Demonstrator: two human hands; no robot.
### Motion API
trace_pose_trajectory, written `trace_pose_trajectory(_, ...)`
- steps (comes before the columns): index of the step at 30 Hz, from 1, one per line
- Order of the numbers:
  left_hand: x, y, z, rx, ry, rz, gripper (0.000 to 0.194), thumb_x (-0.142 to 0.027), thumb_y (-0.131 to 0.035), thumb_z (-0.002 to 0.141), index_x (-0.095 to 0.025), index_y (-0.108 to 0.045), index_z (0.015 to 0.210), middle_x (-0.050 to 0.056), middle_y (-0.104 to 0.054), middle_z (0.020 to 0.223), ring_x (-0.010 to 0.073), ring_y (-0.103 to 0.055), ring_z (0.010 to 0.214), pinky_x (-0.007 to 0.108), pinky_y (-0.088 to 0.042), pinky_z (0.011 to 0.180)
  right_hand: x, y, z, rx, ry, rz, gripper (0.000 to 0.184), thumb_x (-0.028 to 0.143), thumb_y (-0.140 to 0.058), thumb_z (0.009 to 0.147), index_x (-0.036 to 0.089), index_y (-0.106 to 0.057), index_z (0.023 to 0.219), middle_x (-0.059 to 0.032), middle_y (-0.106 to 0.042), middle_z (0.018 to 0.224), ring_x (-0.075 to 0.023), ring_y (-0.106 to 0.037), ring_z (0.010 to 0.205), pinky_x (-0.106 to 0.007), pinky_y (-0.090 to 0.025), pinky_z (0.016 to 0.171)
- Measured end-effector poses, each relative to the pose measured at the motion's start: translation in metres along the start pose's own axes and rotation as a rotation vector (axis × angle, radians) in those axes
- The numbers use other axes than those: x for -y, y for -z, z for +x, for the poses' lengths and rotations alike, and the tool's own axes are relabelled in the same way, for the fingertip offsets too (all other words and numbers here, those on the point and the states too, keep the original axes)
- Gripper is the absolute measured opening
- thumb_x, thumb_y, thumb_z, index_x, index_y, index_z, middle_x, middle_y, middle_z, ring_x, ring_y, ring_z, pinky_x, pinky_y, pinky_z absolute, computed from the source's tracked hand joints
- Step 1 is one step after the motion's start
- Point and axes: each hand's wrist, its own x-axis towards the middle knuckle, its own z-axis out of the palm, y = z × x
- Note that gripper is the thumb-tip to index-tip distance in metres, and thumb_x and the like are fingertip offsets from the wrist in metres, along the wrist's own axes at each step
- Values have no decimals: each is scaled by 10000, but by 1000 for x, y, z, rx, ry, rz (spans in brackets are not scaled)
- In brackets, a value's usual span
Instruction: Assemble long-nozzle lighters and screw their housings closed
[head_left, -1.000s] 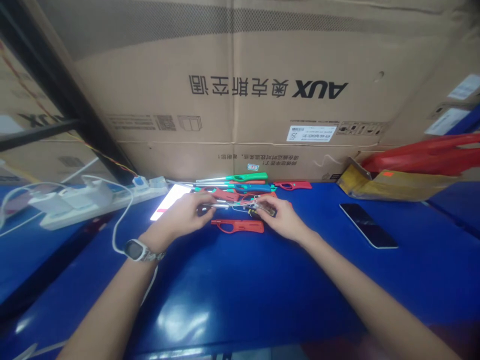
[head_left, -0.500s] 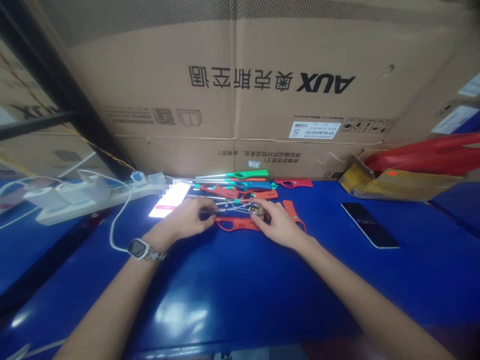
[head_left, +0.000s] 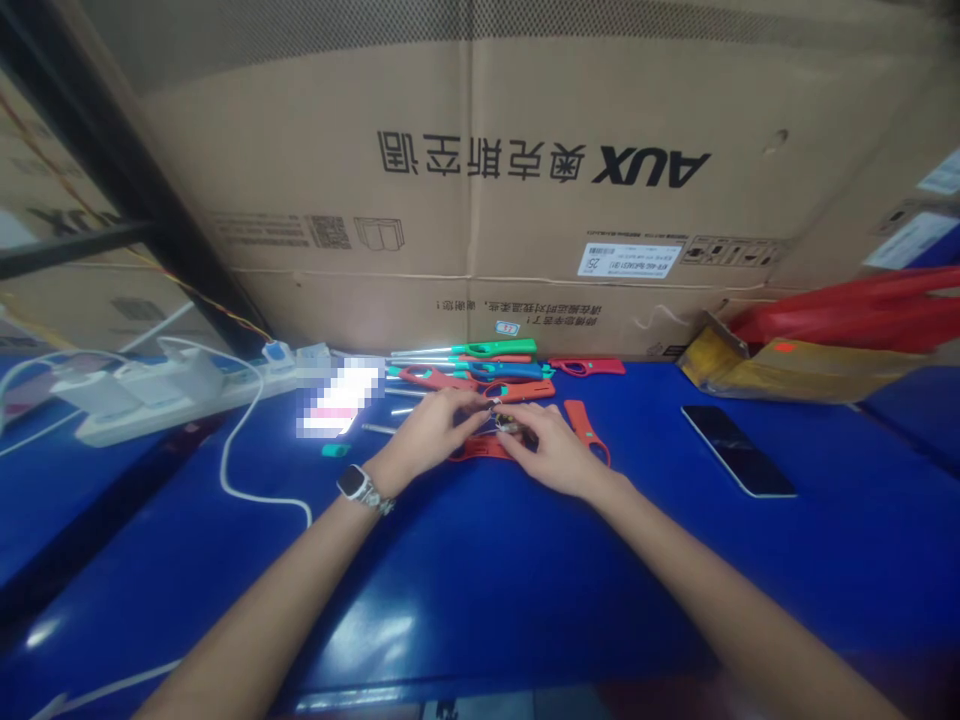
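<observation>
Before a large cardboard carton (head_left: 540, 75), over a blue tabletop (head_left: 480, 580), the person's left hand (head_left: 444, 428) and right hand (head_left: 556, 445) come together, the left curled with its fingertips too obscured to tell whether it grips, the right pinching. The step in hand looks like fine handling of loose innards, and the next move seems to call for a light, steady pinch that spares thin wires. A red casing (head_left: 484, 449) lies partly hidden by both hands; the small wired part (head_left: 509, 427) sits in the right's fingertips, just beside the left's.
</observation>
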Motion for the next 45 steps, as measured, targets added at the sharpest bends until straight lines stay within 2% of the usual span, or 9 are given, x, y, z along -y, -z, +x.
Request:
trace_pose_trajectory(3,-1,3,-2,-48,-12,-45,202,-311,-571,951,-198,-706,1050,46,-751,999,192,-692,889,324,-541,815,2,3,0,-27,-35,16,356,280,-581,927,245,-579,1281,-19,-718,902,-189,-616,819,-352,-408,829)
trace_pose_trajectory(7,-5,13,-9,-107,-95,-75,195,-284,-583,949,-186,-698,1072,71,-733,1090,205,-677,1014,356,-532,915,0,7,6,-38,-41,-26,110,286,-610,912,232,-642,1002,-12,-722,879,-185,-627,796,-350,-383,831)
trace_pose_trajectory(14,-5,17,-18,80,-237,55,143,-244,-588,946,-196,-689,1035,64,-706,1063,191,-664,995,335,-525,909,-5,1,28,-69,32,-168,99,219,-646,874,227,-660,971,-40,-738,1025,-234,-625,995,-385,-327,874)
trace_pose_trajectory(22,3,16,-16,224,-170,261,60,-211,-613,921,-190,-669,922,48,-669,951,210,-627,934,341,-484,871,-12,-11,28,-23,86,-268,264,204,-561,911,232,-679,1145,-73,-686,1172,-268,-538,1085,-452,-314,921)
trace_pose_trajectory(27,4,21,-18,258,-134,244,101,-196,-576,928,-195,-677,942,50,-678,966,203,-633,903,338,-481,848,-2,-3,14,-73,117,-226,396,110,-545,822,240,-647,1182,-87,-602,1279,-279,-479,1198,-457,-313,975)
trace_pose_trajectory(29,4,27,-20,248,-108,246,108,-179,-576,905,-200,-671,954,54,-674,994,214,-625,939,352,-481,873,5,4,6,-66,138,-210,342,115,-562,801,226,-653,1112,-89,-627,1181,-268,-515,1122,-426,-341,918)
trace_pose_trajectory(33,9,41,-24,238,-15,297,219,-152,-621,806,-215,-668,1011,62,-667,1075,261,-598,1060,399,-471,937,12,11,-2,47,145,-216,98,267,-599,898,219,-672,942,-56,-676,971,-230,-560,963,-396,-328,838)
trace_pose_trajectory(38,20,43,-25,272,86,362,291,-86,-556,775,-206,-676,1012,66,-681,1024,238,-640,953,348,-503,830,8,7,1,107,121,-216,92,279,-628,923,226,-698,895,-38,-699,897,-214,-566,935,-379,-297,799)
trace_pose_trajectory(45,28,45,-26,241,111,243,286,-105,-565,746,-195,-670,996,66,-680,1012,213,-651,868,342,-519,796,6,3,3,40,115,-175,69,280,-651,919,228,-697,912,-22,-723,947,-201,-587,932,-372,-303,839)
